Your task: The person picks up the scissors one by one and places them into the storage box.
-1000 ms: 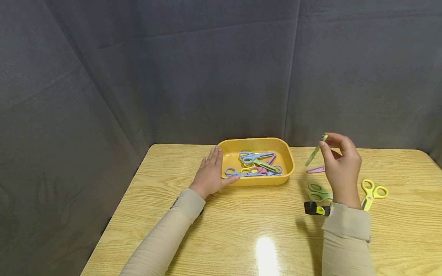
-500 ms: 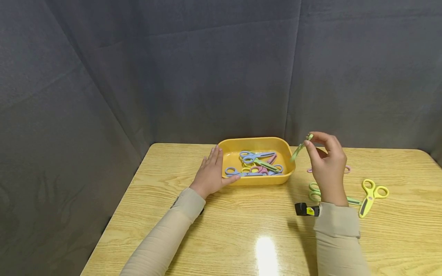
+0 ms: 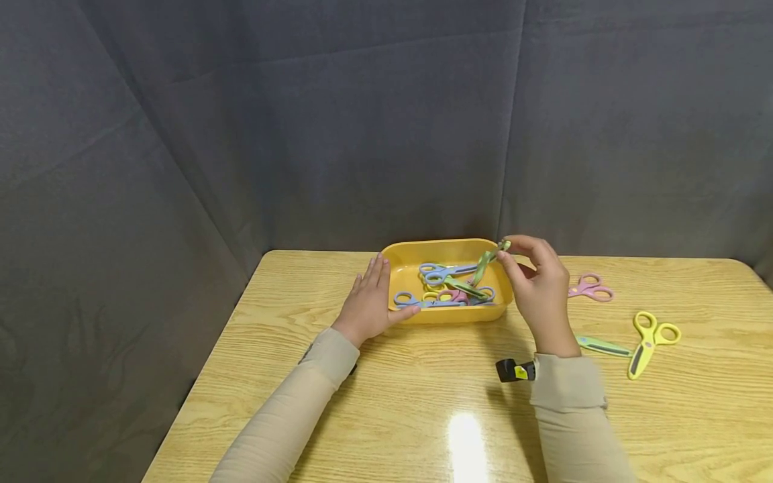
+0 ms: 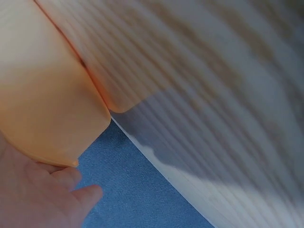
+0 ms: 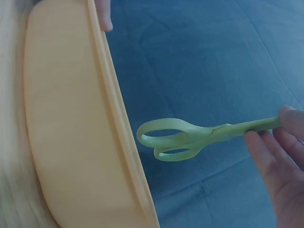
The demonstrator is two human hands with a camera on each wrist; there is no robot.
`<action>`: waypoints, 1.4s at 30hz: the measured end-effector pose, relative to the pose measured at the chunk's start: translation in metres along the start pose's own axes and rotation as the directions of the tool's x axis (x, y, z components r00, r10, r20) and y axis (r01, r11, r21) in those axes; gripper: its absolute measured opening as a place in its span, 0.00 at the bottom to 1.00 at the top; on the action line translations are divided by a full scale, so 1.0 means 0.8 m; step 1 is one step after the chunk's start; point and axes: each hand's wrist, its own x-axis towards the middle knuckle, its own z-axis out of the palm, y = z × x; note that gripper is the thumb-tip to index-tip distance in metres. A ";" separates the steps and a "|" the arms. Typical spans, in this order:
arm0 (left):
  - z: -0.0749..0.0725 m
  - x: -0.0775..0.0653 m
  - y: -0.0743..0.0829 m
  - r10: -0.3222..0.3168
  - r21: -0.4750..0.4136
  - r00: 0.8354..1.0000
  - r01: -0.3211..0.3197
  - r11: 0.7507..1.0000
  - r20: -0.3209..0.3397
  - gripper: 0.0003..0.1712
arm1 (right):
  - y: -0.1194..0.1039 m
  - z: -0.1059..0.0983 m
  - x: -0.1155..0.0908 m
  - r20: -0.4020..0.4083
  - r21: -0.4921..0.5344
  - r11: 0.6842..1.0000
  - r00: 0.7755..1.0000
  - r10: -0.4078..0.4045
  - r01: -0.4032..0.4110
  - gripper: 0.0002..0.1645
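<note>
A yellow plastic bin [image 3: 449, 316] stands near the table's back edge. My left hand [image 3: 365, 303] rests on its left end, fingers straight along the rim and thumb at the front; the left wrist view shows this hand [image 4: 33, 202] against the bin's wall. My right hand [image 3: 541, 290] pinches green scissors [image 3: 481, 268] by the blade end. Their handle loops point down into the bin's right side; the right wrist view shows both loops of the scissors [image 5: 209, 134]. Inside lie blue scissors [image 3: 449, 274] among several green, pink and yellow ones, partly overlapping.
Right of the bin, pink scissors [image 3: 590, 288], green scissors [image 3: 604, 347] and yellow scissors [image 3: 643, 343] lie on the wooden table [image 3: 398, 416]. My right arm hides part of the pink and green pairs. A grey cloth [image 3: 386, 134] hangs behind the table.
My right hand has moved left with the green scissors, from above the loose scissors to over the bin's right side. The left hand and the bin have stayed in place.
</note>
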 end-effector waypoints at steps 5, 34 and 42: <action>0.001 0.002 -0.001 0.004 -0.002 1.000 -0.004 1.000 -0.005 0.67 | 0.003 0.011 -0.005 0.041 -0.021 1.000 0.999 0.016 -0.015 0.13; 0.000 0.000 -0.002 -0.012 -0.012 1.000 0.013 1.000 0.003 0.67 | 0.007 0.051 -0.028 0.218 0.018 0.989 0.966 0.140 -0.147 0.11; 0.000 0.001 -0.001 -0.008 -0.027 1.000 0.008 1.000 0.002 0.67 | 0.011 0.057 -0.032 0.255 -0.021 0.990 0.957 0.138 -0.137 0.10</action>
